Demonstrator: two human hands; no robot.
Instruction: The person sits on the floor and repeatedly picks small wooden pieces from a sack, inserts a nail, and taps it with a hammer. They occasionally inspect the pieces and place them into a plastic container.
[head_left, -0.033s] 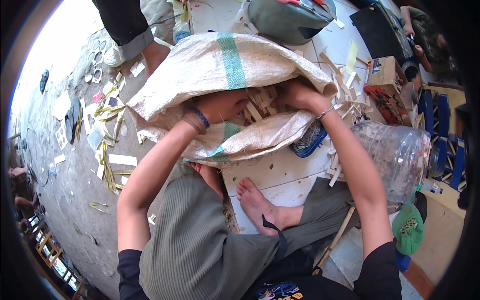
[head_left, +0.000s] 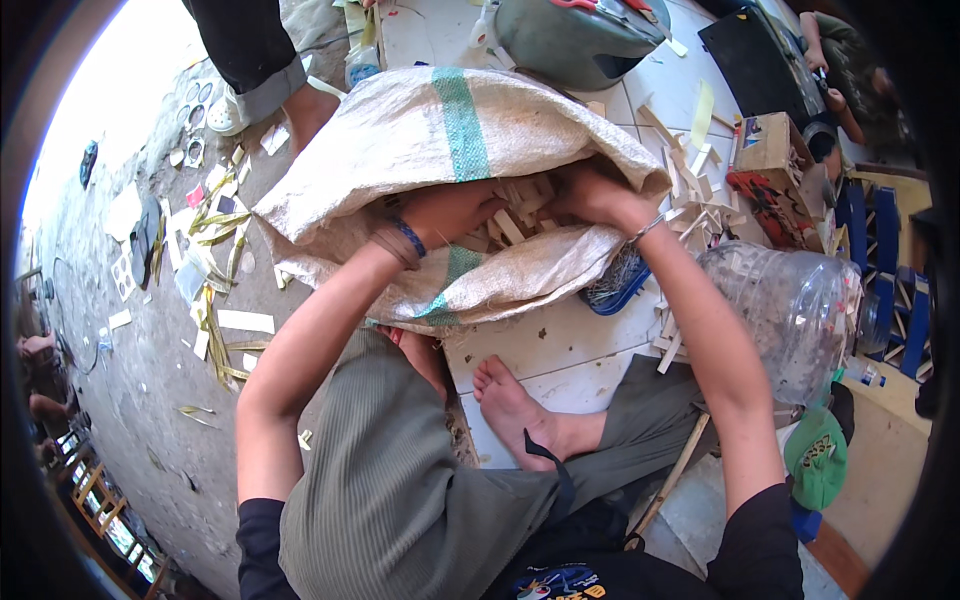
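A white woven sack [head_left: 365, 150] with green stripes lies in front of me, its mouth gaping toward me. Both my hands are inside that mouth, among small pale wooden pieces [head_left: 513, 228]. My left hand [head_left: 452, 213] has its fingers curled at the left side of the pieces; what they hold is hidden. On the right, my right hand [head_left: 592, 193] bends its fingers down against the pieces, under the sack's upper edge. Its fingertips are mostly hidden, and I cannot make out what is in them.
A blue tray [head_left: 625, 290] of thin metal-looking bits sits by the sack's right edge. Beyond are loose wooden strips [head_left: 700, 185], a large clear plastic bottle [head_left: 780, 310], a cardboard box [head_left: 770, 150] and a dark rounded container [head_left: 565, 45]. Another person's leg [head_left: 245, 50] stands at upper left.
Both hands shift slightly among the wooden pieces, and a few pieces between them have moved. The sack stays in nearly the same place.
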